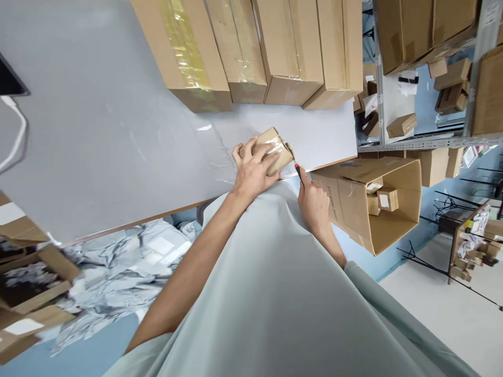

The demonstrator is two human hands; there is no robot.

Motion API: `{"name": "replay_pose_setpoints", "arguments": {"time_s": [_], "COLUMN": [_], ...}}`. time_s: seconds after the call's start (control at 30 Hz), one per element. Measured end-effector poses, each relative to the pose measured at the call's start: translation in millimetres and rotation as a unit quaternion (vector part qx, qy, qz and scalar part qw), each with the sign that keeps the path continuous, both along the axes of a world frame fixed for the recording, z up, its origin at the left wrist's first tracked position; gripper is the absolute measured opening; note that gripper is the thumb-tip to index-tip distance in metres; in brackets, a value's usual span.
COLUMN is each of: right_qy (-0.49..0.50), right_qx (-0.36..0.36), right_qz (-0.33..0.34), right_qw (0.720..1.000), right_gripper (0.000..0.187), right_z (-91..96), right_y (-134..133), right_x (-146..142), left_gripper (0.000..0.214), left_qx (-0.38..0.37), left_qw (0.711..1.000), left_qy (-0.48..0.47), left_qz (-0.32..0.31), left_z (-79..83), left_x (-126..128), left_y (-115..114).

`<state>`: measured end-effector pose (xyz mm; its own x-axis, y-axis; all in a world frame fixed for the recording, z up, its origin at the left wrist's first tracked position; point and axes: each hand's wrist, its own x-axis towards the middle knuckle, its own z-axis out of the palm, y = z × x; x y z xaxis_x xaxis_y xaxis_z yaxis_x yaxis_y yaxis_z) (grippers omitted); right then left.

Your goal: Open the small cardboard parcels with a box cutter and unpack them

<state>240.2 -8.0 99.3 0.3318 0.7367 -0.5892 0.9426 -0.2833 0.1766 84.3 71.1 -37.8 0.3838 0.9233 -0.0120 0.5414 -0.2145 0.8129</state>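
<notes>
A small cardboard box (269, 138) with shiny clear tape sits near the front edge of the grey table, its right end torn along the edge. My left hand (253, 167) is wrapped over the box with the fingers spread across its top, gripping it. My right hand (314, 203) is closed around a black-and-red handled cutter (299, 172). The cutter's tip is at the torn right end of the box; its blade is too small to make out.
Several large taped cartons (293, 47) stand along the table's (129, 125) far side. On the right, an open carton (353, 204) holds small boxes beside a loaded metal shelf (432, 140). Grey plastic bags (133, 267) and an open box (35, 277) lie below left.
</notes>
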Motion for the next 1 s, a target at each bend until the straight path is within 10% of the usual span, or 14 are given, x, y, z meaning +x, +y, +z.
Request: {"name": "replay_pose_setpoints", "arguments": {"time_s": [0.1,0.23,0.47,0.67,1.0], "right_qy": [0.068,0.101,0.105,0.128,0.456], "right_qx": [0.091,0.213,0.108,0.159,0.25], "right_qz": [-0.008,-0.07,-0.123,-0.117,-0.082], "right_qw": [0.993,0.969,0.981,0.972,0.85], "right_gripper": [0.064,0.065,0.067,0.064,0.088], "right_z": [-9.0,-77.0,-193.5,-185.5,-149.1], "right_y": [0,32,81,83,89], "right_x": [20,58,85,88,52], "left_gripper": [0.049,0.06,0.086,0.071,0.067], "left_qx": [0.007,0.02,-0.045,-0.12,-0.121], "left_qw": [1.0,1.0,0.973,0.964,0.951], "left_qy": [0.009,0.017,0.023,-0.042,-0.156], "left_qz": [0.001,0.002,0.224,0.232,0.24], "left_z": [0.2,1.2,-14.3,-32.7,-53.6], "left_x": [-4,-16,-54,-59,-61], "left_y": [7,3,-35,-39,-36]}}
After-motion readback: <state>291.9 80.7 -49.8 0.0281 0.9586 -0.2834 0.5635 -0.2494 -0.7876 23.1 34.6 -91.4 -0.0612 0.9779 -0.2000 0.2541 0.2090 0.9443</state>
